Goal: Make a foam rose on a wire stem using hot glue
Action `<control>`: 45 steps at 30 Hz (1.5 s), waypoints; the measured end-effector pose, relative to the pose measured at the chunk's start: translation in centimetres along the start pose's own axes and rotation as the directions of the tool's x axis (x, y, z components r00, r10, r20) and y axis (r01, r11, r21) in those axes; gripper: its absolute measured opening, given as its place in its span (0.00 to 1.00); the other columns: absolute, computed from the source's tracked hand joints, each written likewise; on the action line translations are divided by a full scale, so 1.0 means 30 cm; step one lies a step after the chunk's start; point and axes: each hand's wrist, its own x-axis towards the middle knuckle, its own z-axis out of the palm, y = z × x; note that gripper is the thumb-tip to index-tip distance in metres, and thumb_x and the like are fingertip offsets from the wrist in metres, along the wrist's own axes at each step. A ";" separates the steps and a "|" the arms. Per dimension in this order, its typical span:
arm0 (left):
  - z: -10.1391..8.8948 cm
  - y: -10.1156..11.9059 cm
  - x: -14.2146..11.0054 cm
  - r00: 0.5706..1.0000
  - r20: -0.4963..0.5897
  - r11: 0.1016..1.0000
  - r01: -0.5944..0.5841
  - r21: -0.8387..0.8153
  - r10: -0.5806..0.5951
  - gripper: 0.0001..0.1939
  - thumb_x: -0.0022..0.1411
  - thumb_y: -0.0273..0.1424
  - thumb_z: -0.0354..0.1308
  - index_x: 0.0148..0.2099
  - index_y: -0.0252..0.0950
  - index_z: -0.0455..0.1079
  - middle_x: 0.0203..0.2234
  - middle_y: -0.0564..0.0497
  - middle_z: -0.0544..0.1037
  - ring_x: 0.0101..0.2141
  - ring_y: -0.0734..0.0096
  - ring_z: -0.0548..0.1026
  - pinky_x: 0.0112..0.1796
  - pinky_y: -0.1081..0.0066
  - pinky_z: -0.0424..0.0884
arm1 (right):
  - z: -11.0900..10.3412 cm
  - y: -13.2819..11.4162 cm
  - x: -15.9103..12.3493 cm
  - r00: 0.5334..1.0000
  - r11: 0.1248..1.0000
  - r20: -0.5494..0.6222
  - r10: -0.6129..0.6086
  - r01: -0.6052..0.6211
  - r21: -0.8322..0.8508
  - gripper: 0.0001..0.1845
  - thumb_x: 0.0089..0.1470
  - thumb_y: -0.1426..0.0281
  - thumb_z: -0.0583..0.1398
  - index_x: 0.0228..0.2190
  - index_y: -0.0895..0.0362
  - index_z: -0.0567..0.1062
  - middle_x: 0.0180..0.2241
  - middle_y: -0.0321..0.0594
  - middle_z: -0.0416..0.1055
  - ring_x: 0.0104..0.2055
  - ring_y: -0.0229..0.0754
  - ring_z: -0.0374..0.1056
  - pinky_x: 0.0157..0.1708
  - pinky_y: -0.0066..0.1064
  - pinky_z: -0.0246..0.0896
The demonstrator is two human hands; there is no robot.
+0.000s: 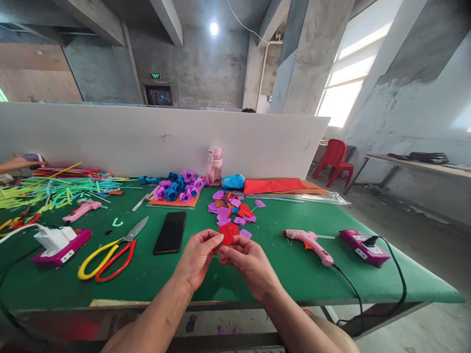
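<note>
Forearms (162, 309) angled inward, left hand (196, 257) and right hand (252, 264) close together — fingertips (217, 240) pinched, possibly touching

Red piece (229, 232): lower edge hidden from me behind fingers of left hand (196, 257) and right hand (250, 262).
Forearms (162, 311): bottom edge cuts them off.
Co-worker's hand (19, 163): I lose the arm at left edge.
Head (248, 111): I get hair top only, white board (147, 139) hides the rest.
Wall writing (206, 102): too small, can't read.
Worktop (142, 279): left end out of my view.
</note>
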 end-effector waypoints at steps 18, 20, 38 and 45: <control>0.001 -0.021 -0.001 1.000 0.007 0.998 -0.016 0.063 0.016 0.09 0.47 0.31 0.64 0.28 0.30 0.71 0.22 0.51 0.73 0.23 0.78 0.68 0.26 0.76 0.63 | 0.007 0.017 0.015 0.993 0.994 -0.108 0.056 -0.045 0.098 0.16 0.34 0.65 0.69 0.23 0.61 0.71 0.21 0.35 0.71 0.21 0.32 0.66 0.27 0.26 0.64; -0.001 -0.024 -0.001 1.000 -0.004 0.999 -0.012 0.046 0.012 0.09 0.46 0.30 0.65 0.28 0.30 0.71 0.22 0.51 0.74 0.23 0.79 0.68 0.25 0.76 0.63 | 0.006 0.023 0.018 0.992 0.992 -0.112 0.058 -0.046 0.113 0.16 0.35 0.65 0.69 0.23 0.61 0.70 0.21 0.35 0.71 0.20 0.32 0.66 0.26 0.26 0.64; 0.002 0.016 -0.008 0.997 -0.025 0.995 0.072 -0.062 -0.074 0.13 0.39 0.30 0.69 0.27 0.32 0.70 0.20 0.54 0.73 0.21 0.78 0.69 0.24 0.77 0.64 | -0.012 0.039 0.013 0.988 0.955 0.114 0.107 -0.134 0.264 0.15 0.38 0.69 0.69 0.28 0.59 0.71 0.26 0.35 0.72 0.25 0.31 0.66 0.35 0.28 0.65; -0.004 -0.002 -0.003 0.998 -0.036 0.985 -0.045 0.165 0.052 0.12 0.40 0.33 0.68 0.25 0.31 0.72 0.18 0.55 0.69 0.20 0.83 0.60 0.23 0.78 0.56 | -0.022 -0.032 0.018 0.989 0.969 -0.036 -0.141 0.131 -0.207 0.14 0.40 0.67 0.66 0.32 0.56 0.74 0.33 0.37 0.73 0.37 0.39 0.67 0.39 0.28 0.59</control>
